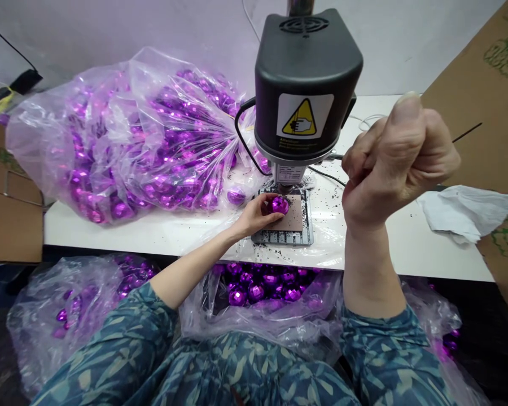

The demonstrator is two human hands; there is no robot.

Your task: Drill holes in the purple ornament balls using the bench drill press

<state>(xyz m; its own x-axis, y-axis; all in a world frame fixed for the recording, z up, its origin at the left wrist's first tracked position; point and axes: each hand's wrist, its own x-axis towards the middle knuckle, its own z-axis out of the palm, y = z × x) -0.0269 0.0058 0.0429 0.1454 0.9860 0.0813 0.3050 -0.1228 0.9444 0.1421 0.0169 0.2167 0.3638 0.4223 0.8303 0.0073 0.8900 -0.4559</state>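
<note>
My left hand [256, 217] is closed around a shiny purple faceted ball [280, 204], fingers and thumb on its sides. It holds the ball over a tan board [294, 220] on the metal base [281, 239] of a black bench drill press [308, 67]. The ball sits just below the machine's head; the drill tip is hard to make out. Raised to the right of the head, my right hand [400, 158] is a fist around a thin dark lever [336, 157] at the machine's side. Most of the lever is hidden by the hand.
A large clear bag [122, 135] of purple balls lies on the white table [402, 248] at left. One loose ball [236, 195] rests near the base. Below the edge is an open bag [258, 321] of balls. A cardboard box [469, 96] and white cloth [465, 211] are at right.
</note>
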